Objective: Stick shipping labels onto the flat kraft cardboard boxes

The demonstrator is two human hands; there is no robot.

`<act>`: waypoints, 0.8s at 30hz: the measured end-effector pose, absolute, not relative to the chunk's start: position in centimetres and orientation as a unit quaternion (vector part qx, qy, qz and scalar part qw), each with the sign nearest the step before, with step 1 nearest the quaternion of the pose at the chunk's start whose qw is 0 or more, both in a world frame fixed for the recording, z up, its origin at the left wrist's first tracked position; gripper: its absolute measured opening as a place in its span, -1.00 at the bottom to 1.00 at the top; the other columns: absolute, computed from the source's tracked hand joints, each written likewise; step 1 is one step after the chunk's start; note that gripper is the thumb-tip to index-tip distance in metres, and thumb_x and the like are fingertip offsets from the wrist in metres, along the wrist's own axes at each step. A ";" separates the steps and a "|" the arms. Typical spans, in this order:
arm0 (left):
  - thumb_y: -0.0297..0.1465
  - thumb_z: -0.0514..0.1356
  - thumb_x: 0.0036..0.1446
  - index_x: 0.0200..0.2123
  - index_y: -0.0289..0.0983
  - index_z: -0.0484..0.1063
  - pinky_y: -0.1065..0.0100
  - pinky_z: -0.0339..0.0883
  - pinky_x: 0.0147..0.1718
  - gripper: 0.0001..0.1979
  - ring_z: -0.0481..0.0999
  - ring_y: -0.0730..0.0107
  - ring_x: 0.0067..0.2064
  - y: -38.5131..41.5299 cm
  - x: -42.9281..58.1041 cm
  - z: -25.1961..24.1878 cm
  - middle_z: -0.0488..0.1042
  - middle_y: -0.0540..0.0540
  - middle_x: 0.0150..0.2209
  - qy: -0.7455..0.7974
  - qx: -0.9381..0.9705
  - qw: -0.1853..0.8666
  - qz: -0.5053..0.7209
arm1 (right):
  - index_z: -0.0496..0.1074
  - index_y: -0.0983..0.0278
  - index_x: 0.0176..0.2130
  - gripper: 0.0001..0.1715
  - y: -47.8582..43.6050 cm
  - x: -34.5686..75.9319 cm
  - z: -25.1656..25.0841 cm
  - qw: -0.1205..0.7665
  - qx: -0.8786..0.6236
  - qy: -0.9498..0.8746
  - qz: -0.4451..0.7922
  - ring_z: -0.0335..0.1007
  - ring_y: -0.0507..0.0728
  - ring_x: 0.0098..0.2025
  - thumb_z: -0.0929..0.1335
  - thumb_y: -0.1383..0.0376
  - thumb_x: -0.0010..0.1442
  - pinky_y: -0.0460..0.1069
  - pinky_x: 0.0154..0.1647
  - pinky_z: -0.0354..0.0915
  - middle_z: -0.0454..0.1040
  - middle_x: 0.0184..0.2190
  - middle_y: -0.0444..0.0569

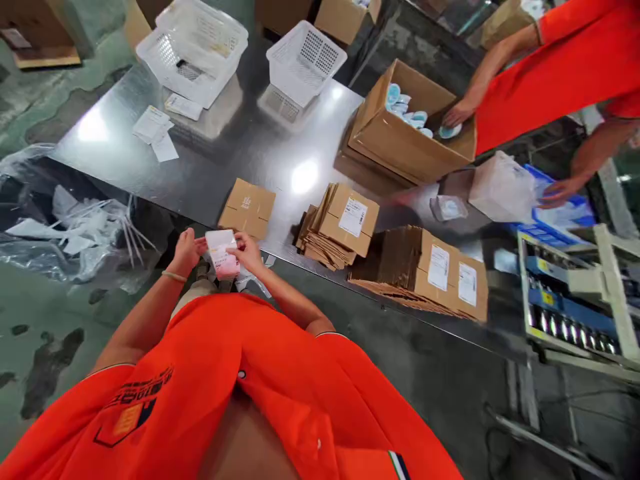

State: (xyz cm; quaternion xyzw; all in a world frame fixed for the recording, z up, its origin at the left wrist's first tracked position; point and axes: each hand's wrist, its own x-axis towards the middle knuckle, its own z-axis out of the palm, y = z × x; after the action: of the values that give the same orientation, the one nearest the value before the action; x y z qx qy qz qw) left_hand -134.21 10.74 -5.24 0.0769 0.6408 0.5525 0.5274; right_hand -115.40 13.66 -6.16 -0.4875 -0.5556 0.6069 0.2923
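Observation:
A small stack of white and pink printed labels (223, 252) is between my two hands, in front of my waist and just off the table's near edge. My left hand (188, 252) pinches its left edge. On the right edge, the thumb and fingers of my right hand (248, 255) close over the paper. A flat brown cardboard box (247, 208) lies on the table just beyond my right hand. To the right stand folded cartons (345, 223) in a pile, the top one bearing a white label. More labelled folded cartons (425, 270) lean in a row farther right.
White plastic baskets (306, 60) and loose paper slips (156, 132) sit on the metal table (200, 183). A co-worker's hand (461, 112) reaches into an open carton (410, 150) of white and blue items. A waste bag (75, 230) hangs at left; a rack (575, 293) stands right.

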 end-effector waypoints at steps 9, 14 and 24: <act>-0.18 0.70 -0.47 0.01 -0.34 0.65 0.14 0.55 -0.05 -0.13 0.69 0.09 -0.17 9.4 -132.5 -6.3 0.73 -0.16 -0.19 0.573 0.263 0.596 0.498 | 0.45 0.16 -0.27 -0.72 16.3 -116.5 -5.8 0.275 -0.488 -0.535 0.632 0.25 0.05 -0.44 0.51 0.26 -0.02 -0.06 -0.37 0.21 0.34 -0.52 -0.29; -0.29 0.68 -0.49 0.09 -0.36 0.67 0.16 0.54 -0.07 -0.07 0.68 0.14 -0.19 11.6 -131.9 -7.1 0.73 -0.17 -0.14 0.541 0.220 0.647 0.490 | 0.47 0.17 -0.32 -0.77 17.2 -115.4 -5.8 0.272 -0.525 -0.522 0.614 0.22 0.05 -0.48 0.50 0.34 -0.04 -0.06 -0.38 0.19 0.30 -0.58 -0.30; -0.29 0.67 -0.46 -0.22 -0.32 0.70 0.15 0.53 -0.15 -0.39 0.68 0.07 -0.20 14.0 -130.8 -8.0 0.72 -0.17 -0.28 0.588 0.255 0.636 0.429 | 0.61 0.14 -0.34 -0.89 15.7 -113.9 -7.2 0.298 -0.590 -0.597 0.454 0.59 0.24 -0.15 0.44 0.27 0.24 0.12 -0.01 0.48 0.64 -0.30 -0.07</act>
State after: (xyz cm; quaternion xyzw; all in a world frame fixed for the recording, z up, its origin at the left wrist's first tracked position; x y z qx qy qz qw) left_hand -130.78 13.97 -7.98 0.2549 0.5880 0.4292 0.6364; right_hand -113.85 15.66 -7.17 -0.5904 -0.5972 0.4538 0.2983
